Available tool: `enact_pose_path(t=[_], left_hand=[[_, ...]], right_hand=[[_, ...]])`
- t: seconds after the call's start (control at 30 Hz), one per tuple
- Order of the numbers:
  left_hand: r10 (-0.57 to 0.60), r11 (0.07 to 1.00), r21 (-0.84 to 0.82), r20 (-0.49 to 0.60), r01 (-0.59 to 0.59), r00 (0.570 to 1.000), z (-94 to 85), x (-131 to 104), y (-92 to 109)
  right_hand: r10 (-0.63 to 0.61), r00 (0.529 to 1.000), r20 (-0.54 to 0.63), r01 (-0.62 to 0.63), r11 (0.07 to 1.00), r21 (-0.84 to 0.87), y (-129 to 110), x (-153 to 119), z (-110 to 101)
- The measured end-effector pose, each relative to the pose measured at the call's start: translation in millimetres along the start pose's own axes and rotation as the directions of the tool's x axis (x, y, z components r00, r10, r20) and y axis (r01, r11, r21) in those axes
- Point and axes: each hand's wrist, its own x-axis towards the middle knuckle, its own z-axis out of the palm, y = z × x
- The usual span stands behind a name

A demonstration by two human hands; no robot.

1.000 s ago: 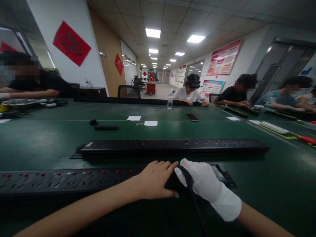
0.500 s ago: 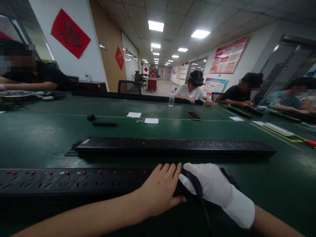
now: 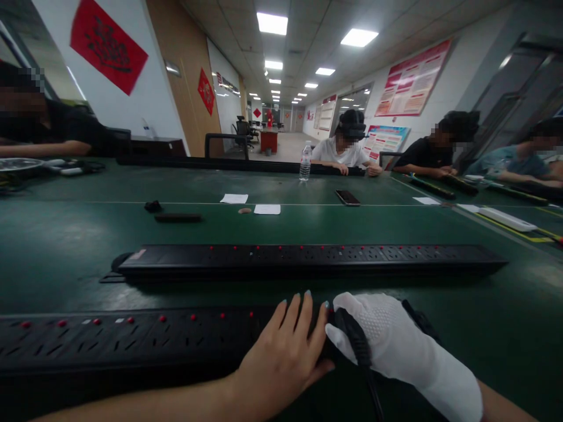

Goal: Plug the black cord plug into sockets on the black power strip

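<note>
A long black power strip (image 3: 145,340) with red dots runs along the near side of the table. My bare left hand (image 3: 285,346) lies over its right part, fingers somewhat spread on the top and thumb toward the near side. Just right of it, my right hand (image 3: 373,331), in a white dotted glove, is closed round a black plug (image 3: 352,331) at the strip's top face. A black cable (image 3: 373,392) hangs from the plug toward me. The plug's front end is hidden.
Beyond lies a second black power strip (image 3: 308,261). Farther off are a dark bar (image 3: 178,217), paper pieces (image 3: 267,209), a phone (image 3: 347,197) and a bottle (image 3: 305,161). People sit round the green table (image 3: 88,234), one with hands on a long black strip.
My left hand's fingers have spread and stretched on the strip. My right hand still holds the plug. The view has shifted slightly.
</note>
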Motion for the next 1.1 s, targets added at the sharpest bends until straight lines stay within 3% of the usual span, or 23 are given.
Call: enact_pose_path(t=[0.13,0.27,1.1], left_hand=[[0.006,0.998,0.059,-0.113,0.001,0.994,3.5,-3.4,2.0],[0.04,0.994,0.103,-0.148,-0.025,0.988,3.3,-3.0,1.9],[0.084,0.981,0.188,-0.175,-0.051,0.981,2.9,-2.5,1.2]], right_hand=[[-0.015,1.0,-0.011,0.015,1.0,-0.001,1.2,0.5,1.7],[-0.026,0.999,-0.028,0.026,1.0,-0.016,1.1,0.7,2.0],[-0.068,0.994,-0.081,0.063,0.995,-0.074,3.3,0.2,3.8]])
